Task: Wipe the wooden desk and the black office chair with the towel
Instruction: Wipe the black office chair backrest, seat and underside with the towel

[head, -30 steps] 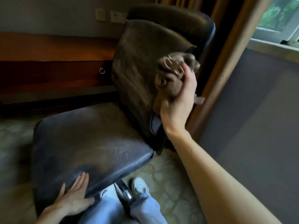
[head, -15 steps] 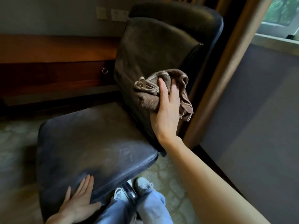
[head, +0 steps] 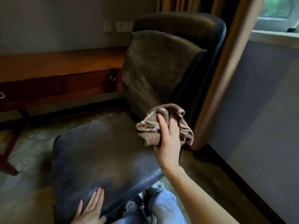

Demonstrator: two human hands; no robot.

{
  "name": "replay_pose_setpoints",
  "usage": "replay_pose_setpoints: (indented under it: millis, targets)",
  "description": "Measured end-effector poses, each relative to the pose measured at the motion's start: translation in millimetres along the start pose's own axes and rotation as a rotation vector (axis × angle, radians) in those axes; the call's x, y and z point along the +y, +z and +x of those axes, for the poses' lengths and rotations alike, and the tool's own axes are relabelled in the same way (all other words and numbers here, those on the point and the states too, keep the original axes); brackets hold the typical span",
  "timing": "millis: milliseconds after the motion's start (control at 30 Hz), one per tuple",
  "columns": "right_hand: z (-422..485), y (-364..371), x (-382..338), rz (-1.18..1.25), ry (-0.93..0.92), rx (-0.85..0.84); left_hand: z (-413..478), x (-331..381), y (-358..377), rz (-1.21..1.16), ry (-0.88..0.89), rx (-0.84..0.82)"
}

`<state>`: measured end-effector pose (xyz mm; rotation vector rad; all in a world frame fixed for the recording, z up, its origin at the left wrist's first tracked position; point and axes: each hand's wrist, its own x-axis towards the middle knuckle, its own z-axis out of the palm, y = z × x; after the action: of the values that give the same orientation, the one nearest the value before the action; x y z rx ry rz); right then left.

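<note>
Brown, soft and light, the bunched towel (head: 153, 126) lies at the chair (head: 103, 151)'s rear seat corner and is probably best held as a wad. The right hand (head: 169, 143) grips it; the left hand (head: 90, 209) rests flat-fingered on the seat front.

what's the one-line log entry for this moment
right hand holds bunched brown towel at black leather chair seat-back junction | left hand flat on seat front
</note>
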<state>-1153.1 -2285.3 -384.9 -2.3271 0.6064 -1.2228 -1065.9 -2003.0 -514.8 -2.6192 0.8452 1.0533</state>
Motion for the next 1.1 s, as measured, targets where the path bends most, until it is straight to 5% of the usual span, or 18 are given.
replay_pose_setpoints:
  millis: [100, 233, 400, 600, 767, 967, 1100]
  targets:
    - [-39, 2, 15, -0.016, 0.003, -0.022, -5, -6, 21, 0.141, 0.042, 0.076]
    - [-74, -7, 26, -0.016, 0.009, -0.211, -13, -6, 33, 0.022, 0.016, 0.065]
    - [-109, -30, 39, 0.093, 0.268, -0.413, -7, -18, 26, -0.139, 0.034, 0.054]
    - [-70, -85, 9, 0.340, 0.074, 0.050, -17, -6, 25, -0.200, 0.025, 0.040]
    - [3, -101, -6, 0.260, -0.156, 0.438, -24, -8, 16, -0.235, 0.025, 0.003]
    - [-15, -37, 14, -0.112, -0.318, 0.186, -29, -14, 19, -0.216, 0.031, 0.017]
    - [-87, -5, 48, -0.257, -0.187, -0.079, -28, -21, 23, -0.235, 0.050, 0.014]
